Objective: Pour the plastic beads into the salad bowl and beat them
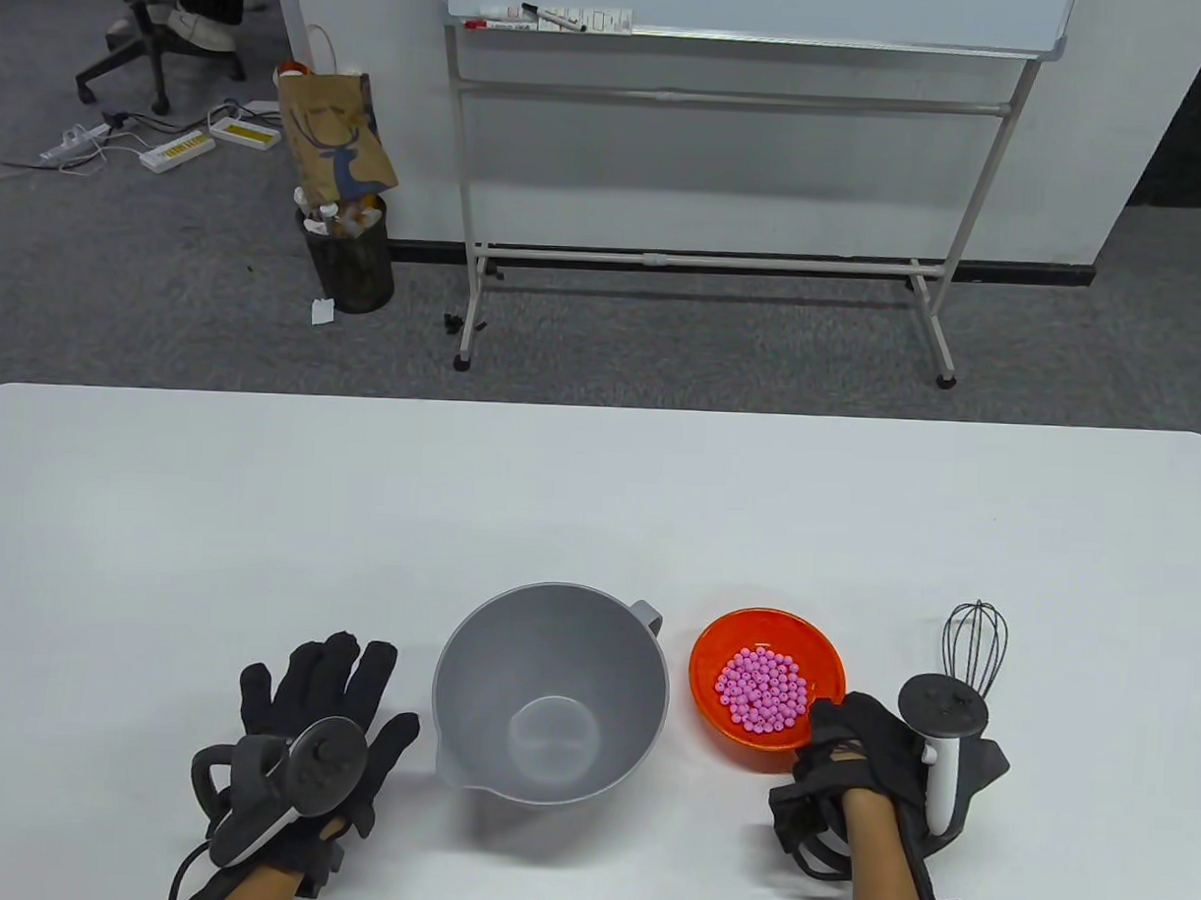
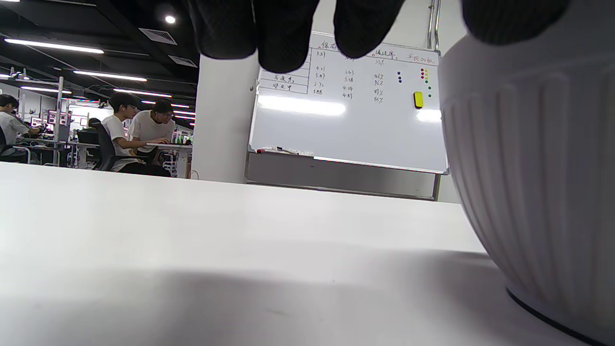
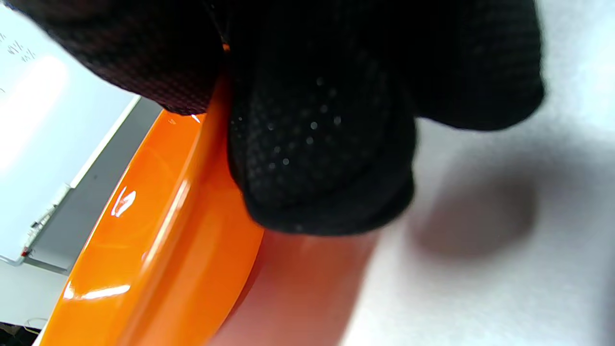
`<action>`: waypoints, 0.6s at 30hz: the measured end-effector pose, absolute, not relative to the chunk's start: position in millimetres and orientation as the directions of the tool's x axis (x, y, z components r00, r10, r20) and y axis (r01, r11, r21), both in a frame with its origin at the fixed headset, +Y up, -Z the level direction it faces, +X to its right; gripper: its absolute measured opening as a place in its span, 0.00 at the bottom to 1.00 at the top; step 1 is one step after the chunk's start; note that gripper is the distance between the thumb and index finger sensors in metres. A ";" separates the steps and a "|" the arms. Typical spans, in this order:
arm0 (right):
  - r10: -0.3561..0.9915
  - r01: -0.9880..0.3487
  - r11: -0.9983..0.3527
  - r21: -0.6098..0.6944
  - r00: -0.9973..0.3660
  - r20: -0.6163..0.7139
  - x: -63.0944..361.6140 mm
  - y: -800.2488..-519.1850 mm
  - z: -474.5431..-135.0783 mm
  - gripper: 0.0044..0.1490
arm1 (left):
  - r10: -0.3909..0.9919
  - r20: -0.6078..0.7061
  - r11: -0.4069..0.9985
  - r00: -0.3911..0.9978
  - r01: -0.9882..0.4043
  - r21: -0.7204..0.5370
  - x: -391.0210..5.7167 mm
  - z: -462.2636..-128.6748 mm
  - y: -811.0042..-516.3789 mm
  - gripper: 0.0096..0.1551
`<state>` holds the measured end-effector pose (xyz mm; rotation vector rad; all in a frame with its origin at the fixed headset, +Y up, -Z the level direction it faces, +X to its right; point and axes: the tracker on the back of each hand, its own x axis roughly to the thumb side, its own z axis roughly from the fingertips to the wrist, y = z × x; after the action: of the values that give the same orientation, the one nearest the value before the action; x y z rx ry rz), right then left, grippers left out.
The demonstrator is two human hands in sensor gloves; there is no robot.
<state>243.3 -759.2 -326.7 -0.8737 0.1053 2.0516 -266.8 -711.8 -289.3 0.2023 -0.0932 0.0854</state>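
Note:
A grey salad bowl (image 1: 551, 694) with a spout and handle stands empty on the white table (image 1: 599, 499); its ribbed outer wall (image 2: 533, 182) fills the right of the left wrist view. Right of it, an orange bowl (image 1: 742, 637) holds pink plastic beads (image 1: 761, 689). My right hand (image 1: 846, 739) grips the orange bowl's near right rim (image 3: 158, 226), fingers curled over the edge. A black wire whisk (image 1: 975, 645) lies on the table to the far right. My left hand (image 1: 326, 696) rests flat on the table left of the grey bowl, fingers spread, holding nothing.
Beyond the table's far edge stand a whiteboard on a metal frame (image 1: 710, 129), a wire bin with a paper bag (image 1: 347, 234) and power strips (image 1: 178, 145) on the carpet. People sit at desks (image 2: 139, 139) in the background of the left wrist view.

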 end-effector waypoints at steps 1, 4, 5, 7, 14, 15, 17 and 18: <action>0.708 -0.753 -0.605 -0.258 -0.361 -0.608 242.7 -754.1 -325.2 0.34 | 0.075 0.101 0.976 0.992 -0.094 0.196 -266.7 -289.4 -712.0 0.43; 0.734 -0.738 -0.604 -0.300 -0.370 -0.569 240.0 -733.4 -321.3 0.33 | 0.071 0.102 0.978 0.992 -0.090 0.190 -265.8 -289.5 -712.6 0.43; 0.736 -0.726 -0.613 -0.311 -0.382 -0.558 238.7 -726.7 -320.0 0.33 | 0.070 0.102 0.978 0.992 -0.088 0.188 -265.5 -289.6 -712.7 0.43; 0.739 -0.695 -0.635 -0.338 -0.419 -0.527 234.7 -702.3 -317.1 0.33 | 0.071 0.101 0.979 0.992 -0.089 0.185 -265.1 -289.7 -712.8 0.43; 0.756 -0.679 -0.647 -0.347 -0.517 -0.401 205.8 -636.0 -312.6 0.33 | 0.065 0.099 0.980 0.993 -0.082 0.183 -264.9 -289.5 -712.3 0.44; 0.756 -0.680 -0.650 -0.339 -0.530 -0.385 200.5 -631.2 -312.5 0.33 | 0.065 0.099 0.980 0.993 -0.082 0.183 -264.8 -289.6 -712.3 0.44; 0.742 -0.675 -0.669 -0.312 -0.577 -0.343 182.5 -620.7 -312.1 0.33 | 0.065 0.100 0.980 0.993 -0.082 0.181 -264.4 -289.5 -712.4 0.44; 0.729 -0.666 -0.683 -0.298 -0.604 -0.322 172.5 -617.1 -312.1 0.33 | 0.065 0.101 0.980 0.993 -0.082 0.181 -264.4 -289.4 -712.3 0.44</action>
<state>172.5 -617.1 -312.1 -0.5407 -0.1877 2.2670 -264.4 -712.3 -289.4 0.1857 -0.0949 0.0739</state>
